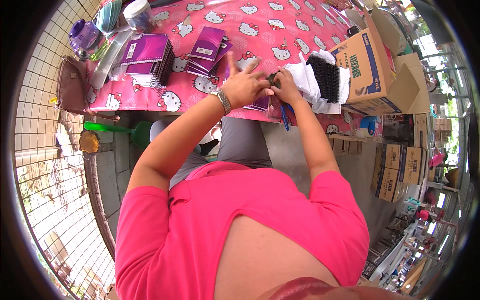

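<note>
Both hands meet over the table's near edge. My left hand point(247, 86), with a metal watch on the wrist, has its thumb and index finger pinched together beside the right fingers; the other fingers are raised and spread. What the pinch holds is too small to make out. My right hand point(287, 87) is closed around what look like pliers with blue handles point(285, 119), which stick out below the palm. A dark part point(271, 79) shows at its fingertips. Beneath the hands lies a purple notebook point(258, 104), mostly hidden. Black spiral coils point(324, 77) lie on white wrapping point(301, 80) to the right.
Purple spiral notebooks stand in a tall stack point(150, 57) at the left and a smaller pile point(206, 52) in the middle. An open cardboard box point(365, 67) is at the right. A brown pouch point(71, 85) hangs by the wire mesh. Blue tape point(368, 125) sits below the box.
</note>
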A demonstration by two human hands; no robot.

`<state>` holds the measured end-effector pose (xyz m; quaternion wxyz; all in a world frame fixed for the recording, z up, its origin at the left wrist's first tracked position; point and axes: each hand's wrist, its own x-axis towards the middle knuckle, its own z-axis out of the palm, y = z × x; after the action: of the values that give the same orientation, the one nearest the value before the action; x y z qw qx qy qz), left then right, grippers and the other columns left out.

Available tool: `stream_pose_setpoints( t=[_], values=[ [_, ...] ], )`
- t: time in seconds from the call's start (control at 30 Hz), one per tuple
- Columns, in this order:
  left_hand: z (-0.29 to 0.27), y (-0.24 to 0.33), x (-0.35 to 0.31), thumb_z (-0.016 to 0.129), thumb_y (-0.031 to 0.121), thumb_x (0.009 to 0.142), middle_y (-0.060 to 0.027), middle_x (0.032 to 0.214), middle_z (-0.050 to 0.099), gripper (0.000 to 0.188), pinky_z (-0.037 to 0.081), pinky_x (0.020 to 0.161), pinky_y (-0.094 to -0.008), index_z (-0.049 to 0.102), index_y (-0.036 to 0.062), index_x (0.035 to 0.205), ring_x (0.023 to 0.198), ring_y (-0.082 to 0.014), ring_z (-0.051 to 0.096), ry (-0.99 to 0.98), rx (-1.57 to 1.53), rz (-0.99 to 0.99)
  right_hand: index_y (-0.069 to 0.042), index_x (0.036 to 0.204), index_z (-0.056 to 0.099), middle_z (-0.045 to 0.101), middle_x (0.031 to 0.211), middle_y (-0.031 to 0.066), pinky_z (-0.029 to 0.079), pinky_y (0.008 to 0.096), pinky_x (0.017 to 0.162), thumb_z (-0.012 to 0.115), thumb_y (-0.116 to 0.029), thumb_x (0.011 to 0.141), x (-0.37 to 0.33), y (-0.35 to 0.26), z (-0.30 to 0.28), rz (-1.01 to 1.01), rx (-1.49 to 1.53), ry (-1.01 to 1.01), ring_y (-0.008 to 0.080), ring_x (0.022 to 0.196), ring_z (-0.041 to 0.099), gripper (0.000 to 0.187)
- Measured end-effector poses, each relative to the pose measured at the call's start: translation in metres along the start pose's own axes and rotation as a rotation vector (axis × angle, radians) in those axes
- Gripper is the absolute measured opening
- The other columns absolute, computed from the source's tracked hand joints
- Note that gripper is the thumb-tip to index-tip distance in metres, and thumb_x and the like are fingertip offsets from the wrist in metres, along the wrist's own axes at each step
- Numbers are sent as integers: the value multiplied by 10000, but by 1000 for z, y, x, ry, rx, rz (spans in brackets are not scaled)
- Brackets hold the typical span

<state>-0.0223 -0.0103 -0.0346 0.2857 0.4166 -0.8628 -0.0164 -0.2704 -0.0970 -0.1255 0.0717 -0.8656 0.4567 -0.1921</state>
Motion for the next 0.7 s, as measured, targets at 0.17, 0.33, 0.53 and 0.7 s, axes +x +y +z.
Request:
stream_pose_setpoints(
  t=[0.17, 0.33, 0.53, 0.7],
  values=[
    [-11, -6, -19, 662, 494, 807, -12, 1167, 551, 440, 130, 966, -826, 614, 199, 1131, 1301, -303, 376, -135, 83, -262, -16, 1071, 598, 596, 1215, 163, 374, 410, 1043, 661, -175, 749, 10, -69, -64, 335, 1535, -51, 300, 1181, 532, 365],
    [-11, -4, -6, 726, 492, 736, 12, 1007, 584, 433, 384, 880, -520, 651, 175, 1022, 1069, -201, 513, -137, -4, -113, 19, 1184, 583, 600, 1205, 162, 360, 361, 1056, 581, -314, 711, -15, -73, -79, 316, 1043, -419, 253, 1160, 548, 579],
    [-9, -4, -7, 756, 464, 716, -13, 982, 569, 438, 392, 865, -434, 638, 148, 996, 1043, -220, 511, -58, -47, -126, 32, 1205, 569, 580, 1242, 141, 346, 354, 1075, 579, -266, 712, -24, -89, -87, 280, 1450, -297, 232, 1202, 521, 576],
    [-17, -12, -6, 775, 350, 702, -57, 1008, 569, 393, 425, 873, -404, 606, 95, 948, 1061, -279, 508, -93, -220, -138, 21, 1222, 561, 576, 1235, 128, 360, 357, 1050, 593, -166, 752, -16, -84, -85, 373, 1176, -435, 204, 1181, 514, 507]
  ],
)
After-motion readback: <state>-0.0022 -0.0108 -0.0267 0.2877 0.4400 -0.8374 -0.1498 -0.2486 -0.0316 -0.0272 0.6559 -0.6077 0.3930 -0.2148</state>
